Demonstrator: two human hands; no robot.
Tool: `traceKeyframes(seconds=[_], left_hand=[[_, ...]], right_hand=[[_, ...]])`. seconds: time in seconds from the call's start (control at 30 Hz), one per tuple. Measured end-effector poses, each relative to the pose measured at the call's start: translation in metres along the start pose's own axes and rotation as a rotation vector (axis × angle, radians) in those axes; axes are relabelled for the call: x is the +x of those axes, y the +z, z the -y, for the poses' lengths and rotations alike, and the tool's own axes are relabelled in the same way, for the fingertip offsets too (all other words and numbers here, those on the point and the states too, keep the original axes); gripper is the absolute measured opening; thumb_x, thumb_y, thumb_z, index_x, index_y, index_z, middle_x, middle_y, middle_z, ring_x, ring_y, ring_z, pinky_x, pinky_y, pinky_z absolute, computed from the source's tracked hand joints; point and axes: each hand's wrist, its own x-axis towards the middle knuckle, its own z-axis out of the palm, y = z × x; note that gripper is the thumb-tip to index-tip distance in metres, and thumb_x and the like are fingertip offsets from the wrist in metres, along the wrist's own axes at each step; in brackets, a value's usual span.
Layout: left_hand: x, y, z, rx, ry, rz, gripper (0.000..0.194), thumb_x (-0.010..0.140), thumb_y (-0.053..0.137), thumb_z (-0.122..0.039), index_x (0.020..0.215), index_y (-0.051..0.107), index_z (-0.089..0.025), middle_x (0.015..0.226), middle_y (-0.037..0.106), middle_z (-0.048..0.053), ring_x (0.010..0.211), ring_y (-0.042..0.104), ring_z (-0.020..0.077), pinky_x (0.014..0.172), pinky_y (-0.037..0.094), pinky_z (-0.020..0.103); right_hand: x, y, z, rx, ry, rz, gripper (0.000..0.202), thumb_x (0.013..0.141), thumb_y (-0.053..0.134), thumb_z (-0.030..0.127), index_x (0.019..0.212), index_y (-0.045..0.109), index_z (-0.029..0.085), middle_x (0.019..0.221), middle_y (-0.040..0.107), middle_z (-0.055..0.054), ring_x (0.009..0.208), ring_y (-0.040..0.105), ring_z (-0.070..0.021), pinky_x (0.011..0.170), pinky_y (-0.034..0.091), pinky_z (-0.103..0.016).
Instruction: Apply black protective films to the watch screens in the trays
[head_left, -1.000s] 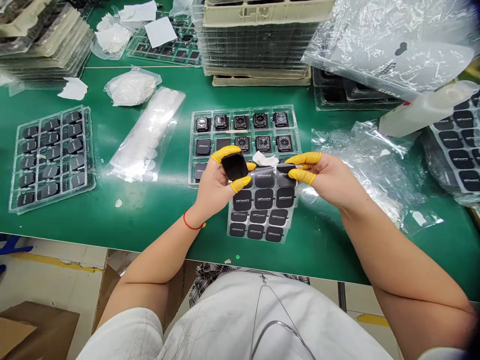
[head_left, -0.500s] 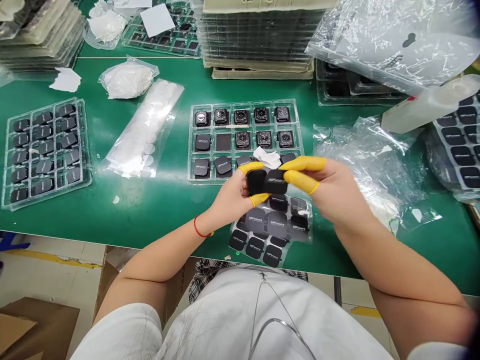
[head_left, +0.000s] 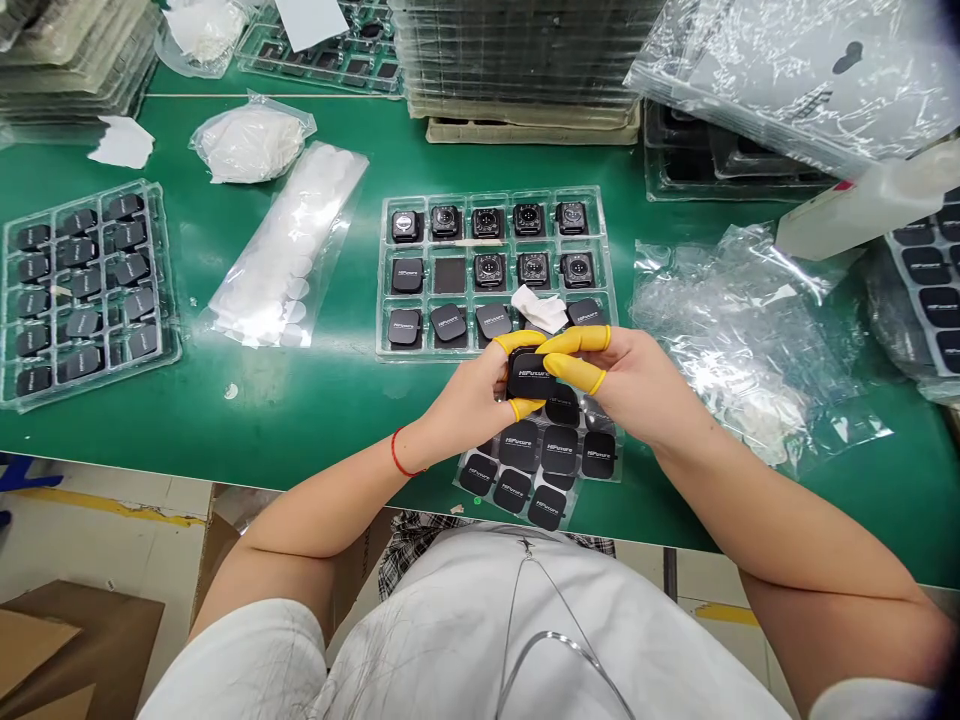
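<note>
My left hand [head_left: 480, 395], in yellow finger cots, grips a black square watch body by its edges; most of it is hidden. Over its face lies a black film with "HiFuture" lettering [head_left: 531, 376]. My right hand [head_left: 611, 385], also in yellow finger cots, pinches that film at its upper right edge. Just below the hands, sheets of the same black films [head_left: 517, 445] lie on the green table. Beyond them sits a clear tray [head_left: 384, 345] with watch bodies [head_left: 489, 270], some lettered side up. A crumpled white cloth or paper [head_left: 540, 310] rests on it.
Another tray of black watches [head_left: 82, 325] lies at the left. Nearby are a bag of round white stickers [head_left: 292, 250] and a bag of white material [head_left: 251, 140]. Stacked trays [head_left: 517, 70] stand behind. Crumpled clear plastic [head_left: 727, 340] and a translucent bottle [head_left: 847, 210] are right.
My right hand has moved left, bringing the lettered film from beside the watch body onto its face. The left hand keeps its grip. The view has shifted slightly.
</note>
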Motion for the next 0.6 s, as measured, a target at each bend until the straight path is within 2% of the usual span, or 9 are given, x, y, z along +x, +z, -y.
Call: traceKeyframes(seconds=[0.23, 0.33, 0.4, 0.5, 0.57, 0.6], left_hand=[[-0.0008, -0.0004, 0.0033, -0.001, 0.015, 0.011, 0.053, 0.082, 0.069, -0.020, 0.129, 0.046, -0.026, 0.125, 0.062, 0.005, 0.094, 0.068, 0.0145, 0.082, 0.060, 0.028], [-0.0005, -0.0004, 0.0042, -0.019, 0.001, 0.015, 0.053, 0.081, 0.069, -0.019, 0.129, 0.046, -0.026, 0.126, 0.061, 0.005, 0.095, 0.069, 0.0153, 0.083, 0.060, 0.029], [0.0001, -0.0002, 0.0043, -0.033, -0.015, 0.011, 0.053, 0.081, 0.070, -0.020, 0.128, 0.047, -0.026, 0.127, 0.060, 0.006, 0.098, 0.068, 0.0166, 0.084, 0.060, 0.030], [0.0006, 0.0000, 0.0034, -0.076, -0.042, 0.004, 0.052, 0.081, 0.071, -0.022, 0.127, 0.047, -0.026, 0.123, 0.062, 0.005, 0.098, 0.069, 0.0173, 0.083, 0.060, 0.031], [0.0003, 0.0000, 0.0023, -0.100, -0.050, 0.013, 0.052, 0.081, 0.070, -0.019, 0.127, 0.047, -0.026, 0.119, 0.064, 0.005, 0.093, 0.069, 0.0164, 0.079, 0.059, 0.029], [0.0001, 0.0000, 0.0015, -0.099, -0.052, 0.021, 0.052, 0.080, 0.069, -0.017, 0.126, 0.048, -0.026, 0.115, 0.065, 0.005, 0.090, 0.069, 0.0158, 0.076, 0.059, 0.028]], right_hand=[[0.0008, 0.0016, -0.0006, -0.035, -0.017, -0.001, 0.015, 0.080, 0.071, 0.038, 0.087, 0.075, 0.025, 0.092, 0.074, -0.001, 0.086, 0.068, -0.0173, 0.082, 0.053, -0.034], [-0.0008, 0.0029, 0.0004, -0.134, -0.058, -0.027, 0.014, 0.081, 0.069, 0.035, 0.087, 0.074, 0.024, 0.091, 0.073, -0.002, 0.083, 0.067, -0.0179, 0.078, 0.054, -0.035], [-0.0022, 0.0031, 0.0005, -0.313, -0.187, -0.083, 0.013, 0.083, 0.065, 0.032, 0.087, 0.074, 0.023, 0.087, 0.072, -0.003, 0.081, 0.065, -0.0188, 0.078, 0.053, -0.037], [-0.0031, 0.0035, -0.0020, -0.688, -0.475, -0.231, 0.019, 0.087, 0.059, 0.033, 0.092, 0.074, 0.023, 0.081, 0.069, -0.006, 0.084, 0.063, -0.0234, 0.090, 0.048, -0.048], [-0.0028, 0.0056, -0.0050, -0.846, -0.547, -0.270, 0.030, 0.088, 0.059, 0.041, 0.105, 0.073, 0.021, 0.087, 0.069, -0.010, 0.088, 0.062, -0.0273, 0.091, 0.046, -0.052], [-0.0024, 0.0072, -0.0064, -0.865, -0.532, -0.235, 0.038, 0.086, 0.061, 0.044, 0.113, 0.070, 0.019, 0.092, 0.070, -0.011, 0.090, 0.062, -0.0285, 0.088, 0.047, -0.051]])
